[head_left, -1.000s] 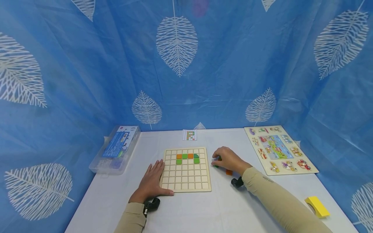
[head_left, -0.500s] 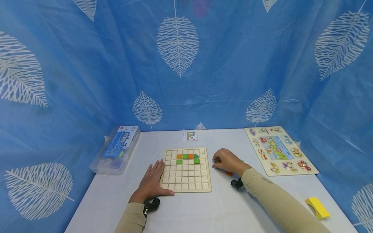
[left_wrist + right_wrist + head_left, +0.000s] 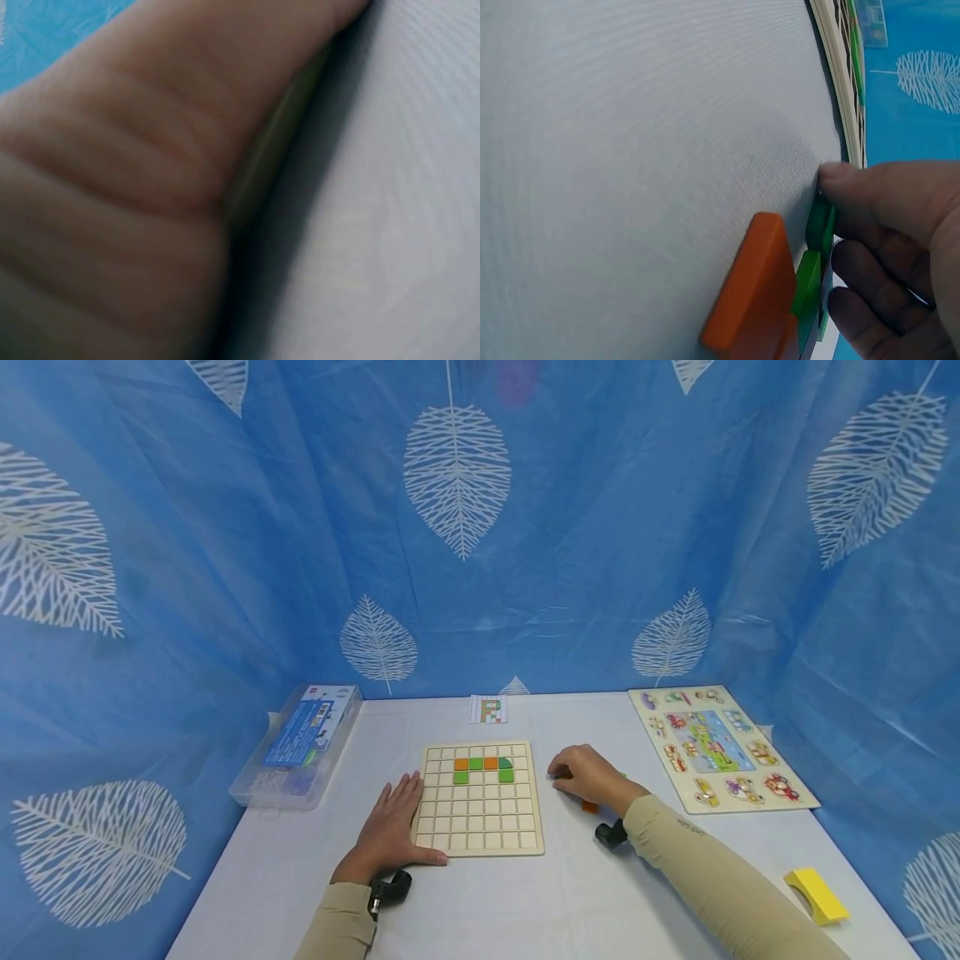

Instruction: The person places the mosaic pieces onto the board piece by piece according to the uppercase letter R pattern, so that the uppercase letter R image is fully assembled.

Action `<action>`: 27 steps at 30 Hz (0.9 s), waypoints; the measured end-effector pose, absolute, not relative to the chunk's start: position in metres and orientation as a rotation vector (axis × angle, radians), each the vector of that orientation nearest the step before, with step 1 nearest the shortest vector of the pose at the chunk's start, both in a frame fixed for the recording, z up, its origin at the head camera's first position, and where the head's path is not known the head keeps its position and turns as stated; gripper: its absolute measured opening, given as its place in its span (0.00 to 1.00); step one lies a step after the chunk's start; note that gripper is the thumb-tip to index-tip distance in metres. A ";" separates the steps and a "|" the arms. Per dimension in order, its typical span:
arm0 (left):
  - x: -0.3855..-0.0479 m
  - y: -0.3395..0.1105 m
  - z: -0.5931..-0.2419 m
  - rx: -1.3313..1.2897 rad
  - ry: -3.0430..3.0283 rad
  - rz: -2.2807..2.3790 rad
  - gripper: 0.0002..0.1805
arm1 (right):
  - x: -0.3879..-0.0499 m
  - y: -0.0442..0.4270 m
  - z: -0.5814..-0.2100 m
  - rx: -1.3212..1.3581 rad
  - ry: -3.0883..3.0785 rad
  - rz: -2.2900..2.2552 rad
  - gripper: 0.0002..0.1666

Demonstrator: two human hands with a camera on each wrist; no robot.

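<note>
Head view: 6 tiles (image 3: pixel 476 763) sit in the upper rows of a wooden board (image 3: pixel 481 841) (the pattern card (image 3: pixel 489 709) beyond looks fuller), suggesting early progress with lower squares unfilled. A left hand (image 3: pixel 391 827), fingers straight, thumb spread, rests at its edge. Left wrist view: that hand, blurred. Right wrist view: a right hand (image 3: pixel 904 210) pinches a green block (image 3: pixel 820 227); an orange block (image 3: pixel 756 281) lies loose nearby.

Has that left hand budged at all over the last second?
No. In the head view, the left hand lies at the same spot against the wooden grid board, thumb at its near-left corner, as before.
</note>
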State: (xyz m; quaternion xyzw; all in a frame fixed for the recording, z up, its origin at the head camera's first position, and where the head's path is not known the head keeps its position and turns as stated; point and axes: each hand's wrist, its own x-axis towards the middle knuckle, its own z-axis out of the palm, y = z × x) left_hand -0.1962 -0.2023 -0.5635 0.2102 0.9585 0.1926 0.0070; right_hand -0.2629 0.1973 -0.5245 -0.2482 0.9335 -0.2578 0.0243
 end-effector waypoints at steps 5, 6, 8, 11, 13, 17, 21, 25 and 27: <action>-0.196 -0.202 -0.564 0.640 2.999 0.588 0.83 | -0.263 0.197 -0.525 -0.745 2.897 -0.770 0.11; -0.196 -0.203 -0.564 0.637 2.999 0.586 0.83 | -0.264 0.196 -0.525 -0.742 2.898 -0.761 0.11; -0.196 -0.203 -0.565 0.637 3.002 0.581 0.83 | -0.264 0.196 -0.525 -0.739 2.900 -0.750 0.12; -0.196 -0.202 -0.564 0.656 3.017 0.596 0.82 | -0.264 0.195 -0.525 -0.714 2.904 -0.729 0.12; -0.195 -0.202 -0.564 0.664 3.025 0.609 0.82 | -0.264 0.194 -0.525 -0.697 2.913 -0.711 0.12; -0.195 -0.201 -0.563 0.642 3.016 0.604 0.82 | -0.263 0.196 -0.525 -0.723 2.952 -0.661 0.12; -0.195 -0.201 -0.564 0.643 3.029 0.579 0.82 | -0.263 0.200 -0.524 -0.758 2.998 -0.656 0.12; -0.195 -0.201 -0.566 0.661 3.050 0.579 0.82 | -0.261 0.205 -0.522 -0.742 3.001 -0.690 0.12; -0.195 -0.201 -0.566 0.656 3.050 0.570 0.82 | -0.261 0.206 -0.521 -0.739 2.994 -0.693 0.12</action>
